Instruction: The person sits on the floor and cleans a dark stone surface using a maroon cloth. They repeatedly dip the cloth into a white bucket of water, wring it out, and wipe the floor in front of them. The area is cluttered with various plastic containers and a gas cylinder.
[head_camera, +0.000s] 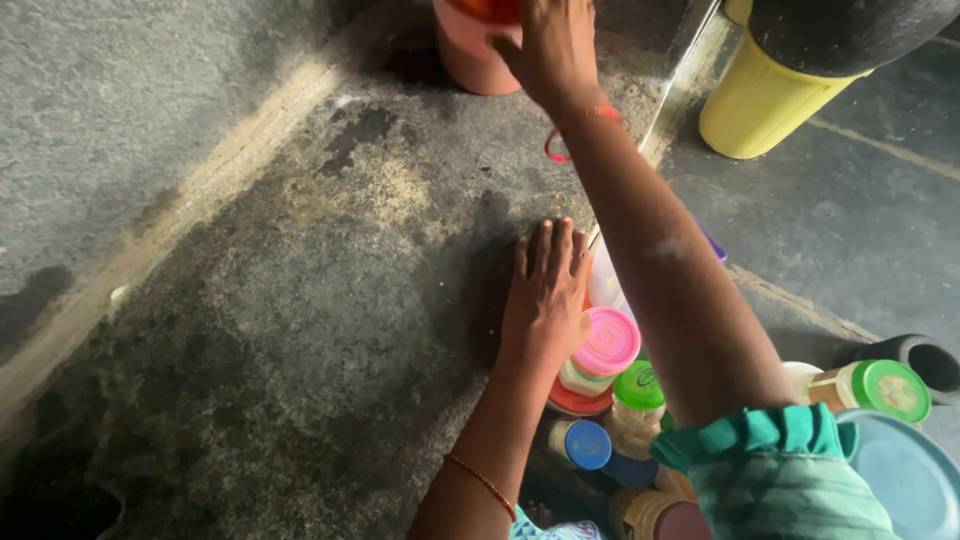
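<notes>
1. Nearest to us, our teal sleeve (790, 470) is filling the near right corner, with a cluster of jars beside it: a blue-capped bottle (585, 445), a green-lidded jar (638, 388) and a pink-lidded jar (608, 343).
2. We are resting our left hand (545, 295) flat on the dark stone floor (300, 330), fingers spread and together pointing far, gripping nothing; it seems to be propping us while we lean forward.
3. We are stretching our right hand (555, 45) far ahead to the orange-pink tub (470, 55) at the top edge, fingers lying over its rim; whether they are actually clamping it we cannot tell, since the frame is cutting off the tub's top.
4. A red thread (575, 130) is circling that wrist, and a thin bangle (485, 482) the other.
5. To the far right, a yellow bucket (760, 100) is standing under something dark and round, only partly showing.
6. Our right arm is hiding much of the jar cluster, so the contents are staying hard to make out.
</notes>
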